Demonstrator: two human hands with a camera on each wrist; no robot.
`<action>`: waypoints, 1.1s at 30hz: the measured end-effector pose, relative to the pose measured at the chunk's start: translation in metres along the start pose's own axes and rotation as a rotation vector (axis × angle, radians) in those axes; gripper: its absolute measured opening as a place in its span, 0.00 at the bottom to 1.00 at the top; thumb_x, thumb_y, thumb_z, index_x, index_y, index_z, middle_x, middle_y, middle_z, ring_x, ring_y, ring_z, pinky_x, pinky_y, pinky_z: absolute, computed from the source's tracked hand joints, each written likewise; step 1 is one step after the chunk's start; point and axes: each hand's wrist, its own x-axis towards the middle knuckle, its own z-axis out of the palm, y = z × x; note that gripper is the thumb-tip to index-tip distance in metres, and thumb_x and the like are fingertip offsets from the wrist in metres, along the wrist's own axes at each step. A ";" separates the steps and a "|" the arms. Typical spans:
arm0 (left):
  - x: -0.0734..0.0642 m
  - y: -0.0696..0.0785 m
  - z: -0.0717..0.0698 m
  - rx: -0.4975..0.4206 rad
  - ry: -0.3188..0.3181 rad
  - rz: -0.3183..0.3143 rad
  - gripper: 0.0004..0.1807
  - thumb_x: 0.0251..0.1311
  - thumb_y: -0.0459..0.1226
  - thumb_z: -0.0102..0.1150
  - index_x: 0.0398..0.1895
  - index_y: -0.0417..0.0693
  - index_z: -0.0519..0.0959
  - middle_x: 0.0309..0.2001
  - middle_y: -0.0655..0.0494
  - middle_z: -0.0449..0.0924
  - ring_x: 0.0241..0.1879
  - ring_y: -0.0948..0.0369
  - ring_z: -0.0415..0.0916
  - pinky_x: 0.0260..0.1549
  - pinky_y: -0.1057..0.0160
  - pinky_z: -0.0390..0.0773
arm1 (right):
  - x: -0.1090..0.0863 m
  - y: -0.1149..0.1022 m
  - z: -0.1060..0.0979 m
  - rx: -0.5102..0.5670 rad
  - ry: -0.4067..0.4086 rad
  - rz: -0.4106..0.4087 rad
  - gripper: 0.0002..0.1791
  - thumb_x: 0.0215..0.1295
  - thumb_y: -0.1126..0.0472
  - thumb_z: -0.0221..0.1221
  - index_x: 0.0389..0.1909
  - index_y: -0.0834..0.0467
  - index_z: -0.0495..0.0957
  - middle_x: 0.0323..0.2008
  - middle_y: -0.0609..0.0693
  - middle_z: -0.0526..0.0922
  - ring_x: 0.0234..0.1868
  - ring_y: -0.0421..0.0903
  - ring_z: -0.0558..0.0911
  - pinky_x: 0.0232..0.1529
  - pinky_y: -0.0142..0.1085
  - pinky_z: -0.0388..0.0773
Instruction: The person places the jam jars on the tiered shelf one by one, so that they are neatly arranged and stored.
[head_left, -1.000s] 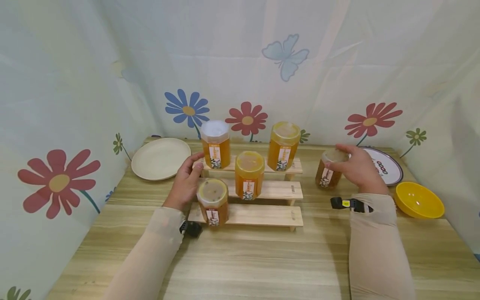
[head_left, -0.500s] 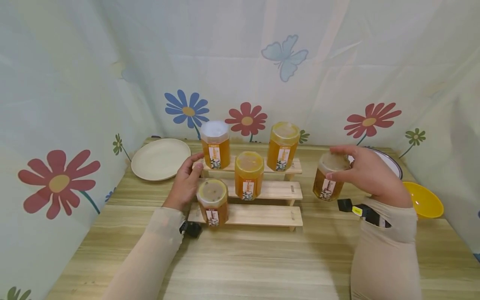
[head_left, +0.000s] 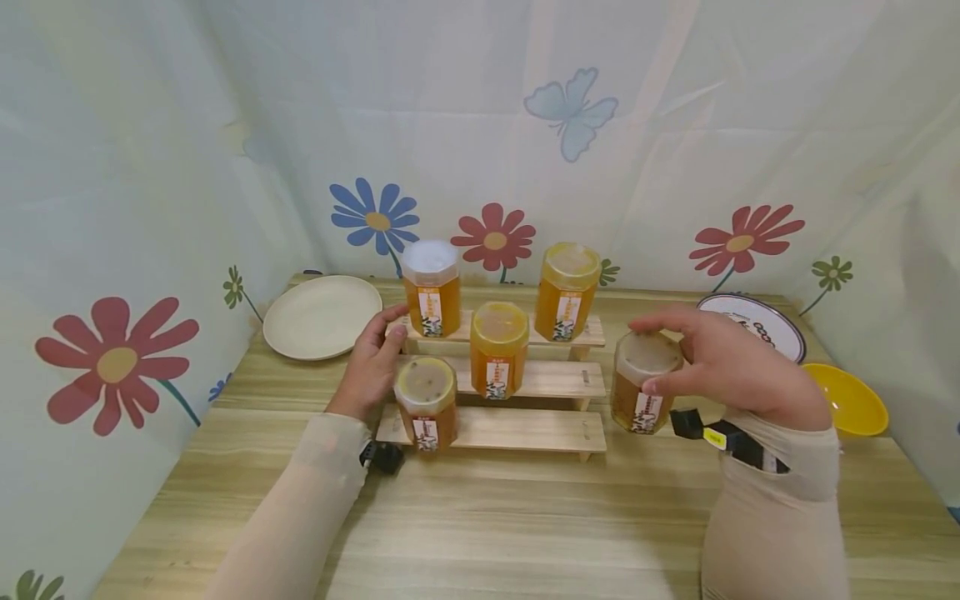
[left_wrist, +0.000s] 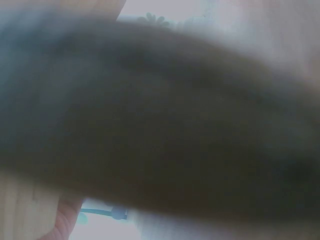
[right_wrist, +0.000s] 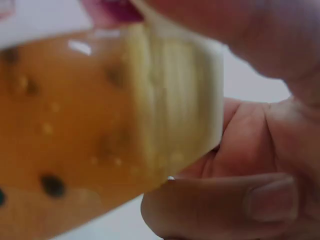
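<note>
My right hand (head_left: pixel 727 358) holds a honey-coloured jar (head_left: pixel 639 408) by its lid, thumb on the near side and fingers on the far side. Dark bits show inside this jar (right_wrist: pixel 75 145) in the right wrist view. It stands upright just right of a three-step wooden rack (head_left: pixel 525 429). At the rack's left end, my left hand (head_left: pixel 369 367) grips the top step's edge between thumb and fingers. On the steps sit a white-lidded jar (head_left: pixel 432 292), a back right jar (head_left: pixel 567 296), a middle jar (head_left: pixel 498 354) and a front left jar (head_left: pixel 427 408).
A cream plate (head_left: pixel 322 317) lies at the back left of the table (head_left: pixel 480 533). Behind my right hand are a dark-rimmed white plate (head_left: pixel 750 321) and a yellow bowl (head_left: pixel 855 404). A flowered curtain (head_left: pixel 645 183) hangs behind. Something dark and blurred covers most of the left wrist view.
My right hand has brought its jar toward me and slightly left, from near the white plate to beside the rack. The left hand and the other jars have stayed in place.
</note>
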 end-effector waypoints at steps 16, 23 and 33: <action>0.000 -0.001 0.001 -0.007 0.008 0.006 0.24 0.84 0.42 0.46 0.77 0.44 0.67 0.77 0.49 0.65 0.61 0.59 0.68 0.57 0.73 0.70 | 0.018 -0.021 0.025 -0.089 -0.130 -0.187 0.38 0.56 0.49 0.80 0.69 0.47 0.79 0.66 0.45 0.80 0.61 0.47 0.78 0.61 0.51 0.77; 0.000 -0.001 0.002 0.002 0.006 -0.002 0.25 0.84 0.43 0.45 0.77 0.43 0.67 0.76 0.47 0.66 0.62 0.56 0.68 0.58 0.72 0.69 | 0.028 -0.025 0.037 -0.096 -0.156 -0.194 0.36 0.56 0.53 0.79 0.66 0.52 0.79 0.64 0.46 0.81 0.58 0.48 0.78 0.60 0.51 0.77; 0.000 0.000 0.002 0.032 0.021 -0.002 0.24 0.84 0.43 0.45 0.77 0.45 0.67 0.64 0.41 0.73 0.53 0.45 0.72 0.50 0.70 0.72 | 0.029 -0.022 0.038 -0.018 -0.204 -0.228 0.37 0.57 0.52 0.79 0.68 0.54 0.77 0.62 0.49 0.80 0.48 0.46 0.77 0.50 0.42 0.78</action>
